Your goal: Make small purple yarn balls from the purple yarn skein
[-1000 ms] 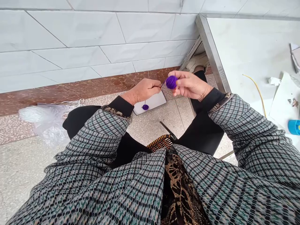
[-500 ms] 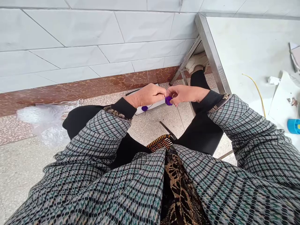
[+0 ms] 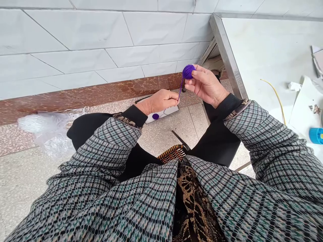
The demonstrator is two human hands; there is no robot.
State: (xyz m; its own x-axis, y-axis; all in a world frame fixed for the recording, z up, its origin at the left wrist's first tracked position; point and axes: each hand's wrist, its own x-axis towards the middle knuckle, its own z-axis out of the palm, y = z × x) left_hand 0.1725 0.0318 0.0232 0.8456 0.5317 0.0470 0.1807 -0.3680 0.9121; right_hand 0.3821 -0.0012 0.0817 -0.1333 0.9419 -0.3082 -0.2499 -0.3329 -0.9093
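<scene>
My right hand grips a small ball of purple yarn between thumb and fingers, raised in front of the wall's base. From the ball a taut purple strand runs down to my left hand, whose fingers are pinched on it. Below my left hand, a white box lies on the floor, partly hidden by the hand and sleeve. In it shows another purple ball, with a thin strand near it.
A clear plastic bag with white cord lies on the floor at left. On the right stands a metal-framed table bearing a yellow cord, paper scraps and a blue round object. A woven seat edge shows between my legs.
My right hand has lifted the yarn ball up and to the right, away from my left hand. The strand between them has lengthened; my left hand stays nearly still.
</scene>
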